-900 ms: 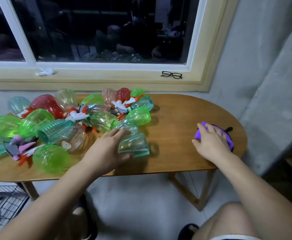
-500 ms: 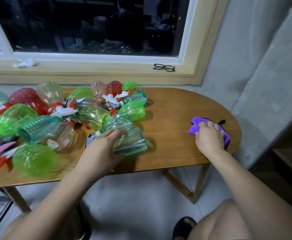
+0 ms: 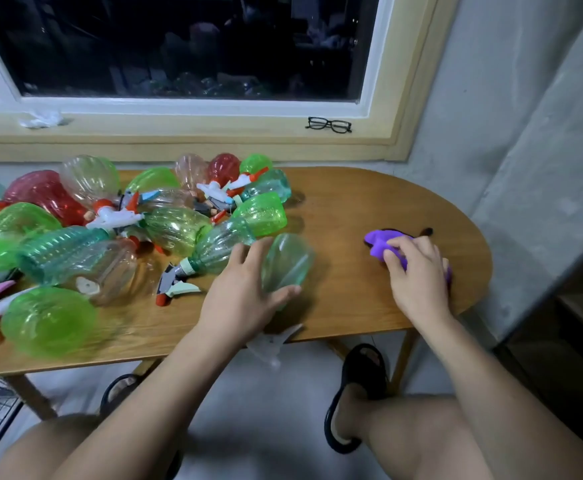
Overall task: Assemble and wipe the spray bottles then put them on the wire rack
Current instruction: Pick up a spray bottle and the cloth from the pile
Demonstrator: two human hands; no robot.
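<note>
1. A wooden table (image 3: 352, 202) stands under a dark window (image 3: 193, 46).
2. Loose bottles (image 3: 75, 237) heap its left half.
3. Left hand (image 3: 245, 299) curls round a teal bottle (image 3: 288, 261) near the front edge.
4. Right hand (image 3: 418, 275) clutches a purple cloth (image 3: 378, 242) with bent fingers, far right.

Green, teal, red and clear ribbed bottles (image 3: 176, 228) crowd the tan wood-grain table (image 3: 369, 202); the cloth (image 3: 378, 244) is purple.
</note>
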